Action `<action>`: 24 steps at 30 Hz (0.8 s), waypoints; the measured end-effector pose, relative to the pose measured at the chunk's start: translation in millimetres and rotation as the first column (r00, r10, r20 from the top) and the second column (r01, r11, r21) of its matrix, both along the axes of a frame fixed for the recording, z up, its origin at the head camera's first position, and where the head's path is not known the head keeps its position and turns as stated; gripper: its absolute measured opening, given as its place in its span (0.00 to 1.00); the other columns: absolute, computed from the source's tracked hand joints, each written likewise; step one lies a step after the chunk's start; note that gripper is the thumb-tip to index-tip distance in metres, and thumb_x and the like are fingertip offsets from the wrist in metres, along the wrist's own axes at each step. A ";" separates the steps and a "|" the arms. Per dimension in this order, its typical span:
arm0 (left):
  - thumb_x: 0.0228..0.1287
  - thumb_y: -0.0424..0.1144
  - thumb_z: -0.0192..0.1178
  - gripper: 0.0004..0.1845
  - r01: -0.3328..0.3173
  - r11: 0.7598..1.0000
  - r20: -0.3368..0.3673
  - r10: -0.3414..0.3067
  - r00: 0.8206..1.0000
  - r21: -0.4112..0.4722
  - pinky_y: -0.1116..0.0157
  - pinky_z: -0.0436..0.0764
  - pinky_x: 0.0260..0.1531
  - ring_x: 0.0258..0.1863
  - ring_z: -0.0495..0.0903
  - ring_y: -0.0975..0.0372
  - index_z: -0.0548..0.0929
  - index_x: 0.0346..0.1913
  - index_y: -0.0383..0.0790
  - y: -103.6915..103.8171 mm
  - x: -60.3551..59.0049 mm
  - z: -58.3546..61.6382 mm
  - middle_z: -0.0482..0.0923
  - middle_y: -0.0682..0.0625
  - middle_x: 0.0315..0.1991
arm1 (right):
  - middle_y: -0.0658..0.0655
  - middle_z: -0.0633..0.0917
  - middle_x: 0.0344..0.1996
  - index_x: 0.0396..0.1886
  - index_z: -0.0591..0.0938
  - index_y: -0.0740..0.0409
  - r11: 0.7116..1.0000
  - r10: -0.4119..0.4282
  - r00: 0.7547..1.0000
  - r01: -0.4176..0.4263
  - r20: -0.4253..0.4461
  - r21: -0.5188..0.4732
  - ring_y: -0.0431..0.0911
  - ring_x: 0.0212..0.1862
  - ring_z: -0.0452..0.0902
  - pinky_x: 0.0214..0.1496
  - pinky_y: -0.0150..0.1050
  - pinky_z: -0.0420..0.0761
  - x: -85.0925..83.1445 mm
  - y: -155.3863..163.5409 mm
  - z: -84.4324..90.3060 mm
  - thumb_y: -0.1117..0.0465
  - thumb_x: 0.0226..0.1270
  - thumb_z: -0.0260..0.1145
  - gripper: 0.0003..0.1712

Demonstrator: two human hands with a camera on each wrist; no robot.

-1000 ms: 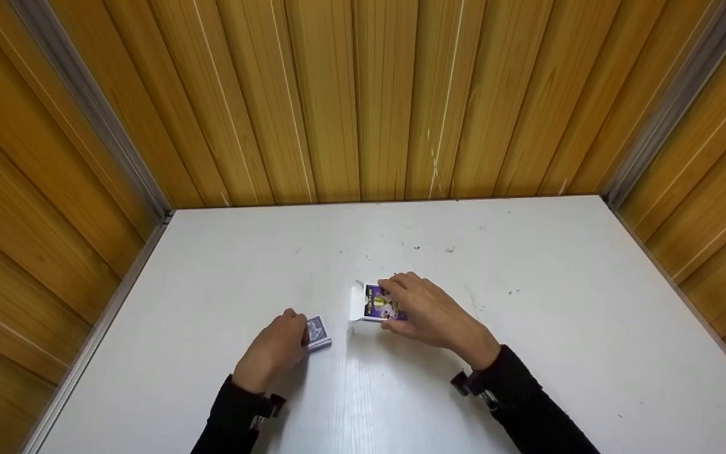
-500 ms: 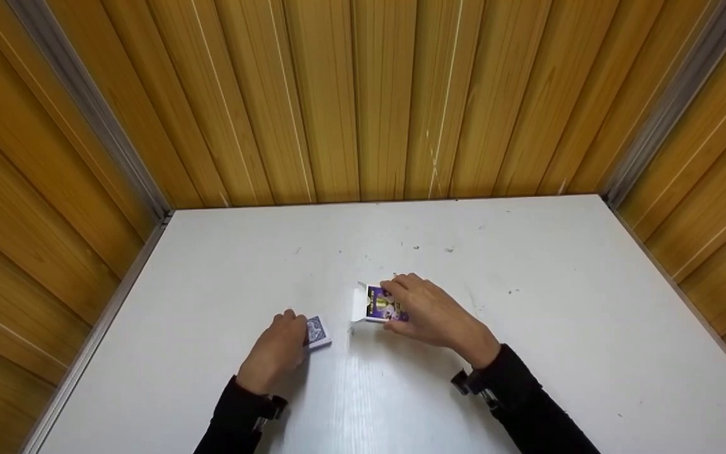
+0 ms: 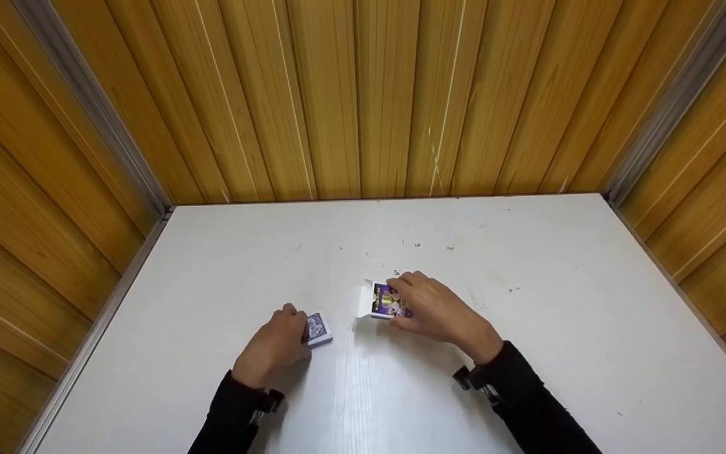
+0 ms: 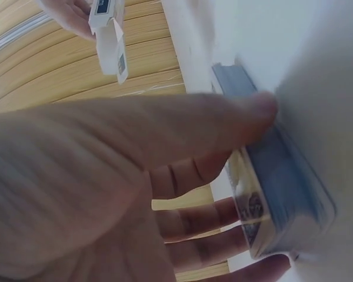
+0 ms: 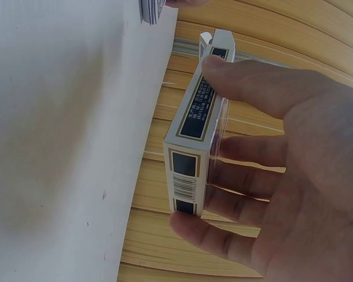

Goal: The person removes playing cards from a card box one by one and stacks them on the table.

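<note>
A blue-backed deck of cards [image 3: 317, 330] [image 4: 288, 194] lies on the white table [image 3: 558, 328]; my left hand [image 3: 275, 350] grips it by the edges, thumb [image 4: 223, 117] on one side and fingers on the other. My right hand [image 3: 433, 310] holds a purple and white card box [image 3: 383, 301] [image 5: 195, 153] by its sides, lifted slightly off the table. Its white flap [image 3: 362, 301] stands open toward the deck. In the left wrist view the box [image 4: 109, 29] appears at the top. The deck [image 5: 156, 8] shows at the top of the right wrist view.
Wooden slatted walls [image 3: 363, 94] enclose the table at the back and both sides, with metal corner strips [image 3: 86, 107]. Small dark specks [image 3: 417, 244] mark the tabletop behind the box. Both forearms wear black sleeves [image 3: 520, 397].
My right hand has tipped and raised the box a little and shifted it slightly to the right. The left hand stays on the deck.
</note>
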State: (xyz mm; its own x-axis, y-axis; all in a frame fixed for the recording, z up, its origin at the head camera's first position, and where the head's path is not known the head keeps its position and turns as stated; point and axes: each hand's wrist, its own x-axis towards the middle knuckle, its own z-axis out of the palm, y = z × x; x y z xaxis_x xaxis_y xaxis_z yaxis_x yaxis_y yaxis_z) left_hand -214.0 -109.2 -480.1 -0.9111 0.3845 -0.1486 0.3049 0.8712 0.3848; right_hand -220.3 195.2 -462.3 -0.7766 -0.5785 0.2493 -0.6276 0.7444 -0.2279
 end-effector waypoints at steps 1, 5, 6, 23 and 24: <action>0.56 0.30 0.74 0.15 -0.011 1.000 0.013 0.011 1.000 0.016 0.53 0.79 0.43 0.43 0.70 0.53 0.79 0.42 0.30 -1.2 -0.1 2.2 0.71 0.40 0.47 | 0.63 0.83 0.53 0.65 0.77 0.68 1.000 -0.002 1.000 0.002 0.004 0.000 0.53 0.50 0.79 0.50 0.46 0.82 -0.1 0.2 0.7 0.51 0.61 0.78 0.39; 0.59 0.35 0.73 0.13 -0.066 0.996 0.018 0.065 0.998 0.056 0.54 0.79 0.45 0.46 0.70 0.53 0.79 0.39 0.35 -6.2 -0.5 14.0 0.71 0.41 0.52 | 0.63 0.83 0.53 0.65 0.77 0.68 1.000 -0.013 1.000 0.013 0.023 0.001 0.53 0.50 0.79 0.50 0.46 0.82 -1.0 1.1 1.7 0.51 0.61 0.78 0.39; 0.61 0.35 0.72 0.11 -0.077 0.995 0.011 0.077 0.997 0.069 0.54 0.79 0.45 0.46 0.71 0.53 0.80 0.40 0.36 -8.0 -0.7 17.1 0.71 0.42 0.53 | 0.63 0.83 0.53 0.65 0.77 0.68 1.000 -0.015 1.000 0.015 0.027 0.000 0.53 0.50 0.79 0.50 0.47 0.82 -1.3 1.1 1.6 0.51 0.61 0.79 0.39; 0.73 0.37 0.64 0.28 -0.179 0.971 -0.139 0.202 0.970 0.160 0.44 0.70 0.67 0.70 0.67 0.39 0.72 0.70 0.28 -53.8 -19.8 23.2 0.67 0.30 0.71 | 0.64 0.82 0.50 0.63 0.77 0.70 0.994 -0.103 0.976 0.093 0.194 0.059 0.55 0.52 0.78 0.53 0.49 0.81 -4.1 3.1 -9.3 0.57 0.59 0.79 0.37; 0.73 0.37 0.64 0.28 -0.180 0.970 -0.151 0.204 0.967 0.161 0.43 0.69 0.67 0.70 0.67 0.39 0.72 0.70 0.27 -56.1 -20.8 21.7 0.67 0.29 0.70 | 0.64 0.82 0.50 0.64 0.77 0.71 0.993 -0.110 0.972 0.099 0.208 0.061 0.56 0.53 0.78 0.54 0.49 0.81 -4.3 3.0 -10.0 0.57 0.59 0.79 0.37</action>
State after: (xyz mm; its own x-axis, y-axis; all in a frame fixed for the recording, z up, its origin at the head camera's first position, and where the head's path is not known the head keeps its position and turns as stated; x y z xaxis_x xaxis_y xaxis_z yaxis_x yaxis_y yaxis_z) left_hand -234.8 -165.3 -458.4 -0.9771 0.2058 0.0548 0.2072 0.8586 0.4689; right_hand -224.7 198.2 -472.2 -0.8654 -0.4989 0.0464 -0.4875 0.8170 -0.3081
